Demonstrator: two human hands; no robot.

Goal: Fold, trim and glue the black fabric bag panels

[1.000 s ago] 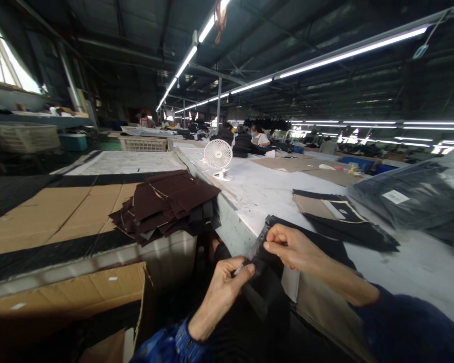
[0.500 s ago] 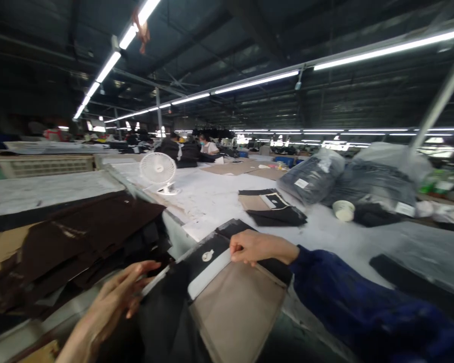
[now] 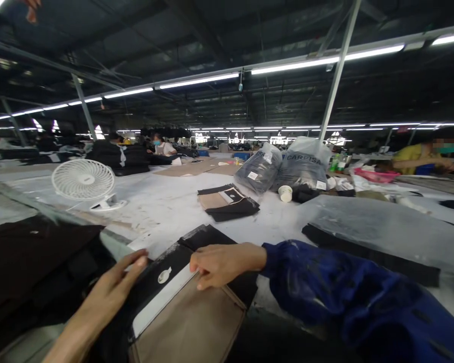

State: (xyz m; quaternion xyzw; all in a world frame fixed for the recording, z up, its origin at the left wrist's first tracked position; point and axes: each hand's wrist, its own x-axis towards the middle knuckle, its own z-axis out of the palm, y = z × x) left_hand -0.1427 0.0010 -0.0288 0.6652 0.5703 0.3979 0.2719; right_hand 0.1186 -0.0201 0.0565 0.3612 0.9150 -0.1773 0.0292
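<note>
In front of me lies a black fabric piece with a tan fabric panel [image 3: 189,317] on it. A white strip [image 3: 162,300] runs along the panel's upper edge, and a small whitish tag [image 3: 164,275] sits on the black cloth above. My right hand [image 3: 221,264], in a dark blue sleeve [image 3: 325,282], pinches the white strip near its upper right end. Beside the black cloth's left edge is my left hand [image 3: 119,280], its fingers stretched out and holding nothing. Whether its fingertips touch the cloth I cannot tell.
A white fan [image 3: 83,180] stands at left on the white table [image 3: 155,201]. Beyond my hands lies a similar fabric piece [image 3: 229,201]. Bagged dark goods [image 3: 259,169], a paper cup [image 3: 285,193] and plastic sheeting [image 3: 366,222] are right. Dark cloth [image 3: 34,262] is piled left.
My view has turned right, so the fan and table things appear farther left. My right hand keeps its pinch at the white strip; my left hand stays open by the cloth's left edge.
</note>
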